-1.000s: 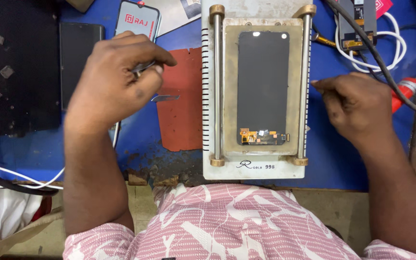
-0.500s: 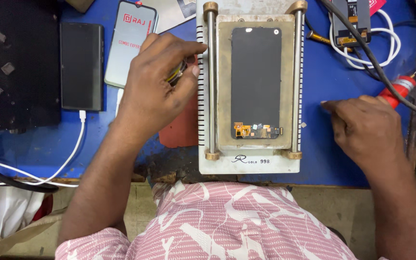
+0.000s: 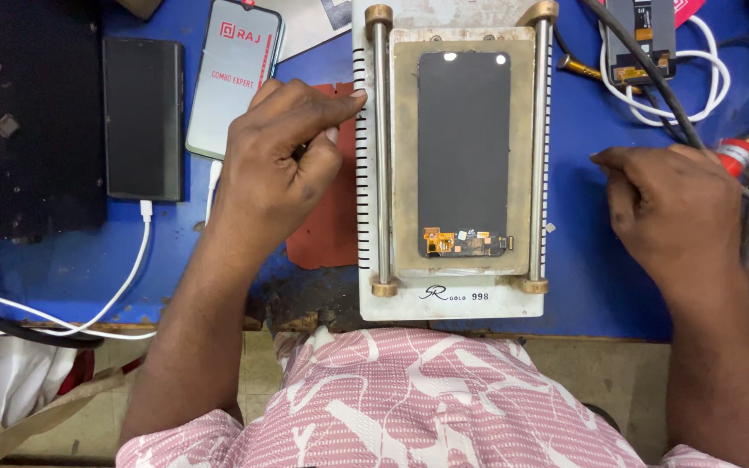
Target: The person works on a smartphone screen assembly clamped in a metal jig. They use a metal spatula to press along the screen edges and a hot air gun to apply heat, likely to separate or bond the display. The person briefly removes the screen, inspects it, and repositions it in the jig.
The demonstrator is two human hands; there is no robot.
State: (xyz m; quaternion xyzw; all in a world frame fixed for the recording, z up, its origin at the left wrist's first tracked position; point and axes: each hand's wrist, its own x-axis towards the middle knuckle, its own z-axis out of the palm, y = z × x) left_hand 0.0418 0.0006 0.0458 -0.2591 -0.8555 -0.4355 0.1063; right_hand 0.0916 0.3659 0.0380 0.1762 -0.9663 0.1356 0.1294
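A bare black phone screen (image 3: pixel 464 152) lies upright at the centre of the white separator plate (image 3: pixel 452 303), an orange flex strip along its six o'clock edge. At ten o'clock a phone with a white film printed in red (image 3: pixel 236 78) lies tilted, and left of it a dark, blank phone (image 3: pixel 142 119). At one o'clock a small dark screen (image 3: pixel 643 30) rests on white cable.

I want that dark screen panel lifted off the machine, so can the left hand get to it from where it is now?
Probably yes. The left hand rests at the machine's left rail, and the dark screen panel lies uncovered just beyond, with only that low rail between them.
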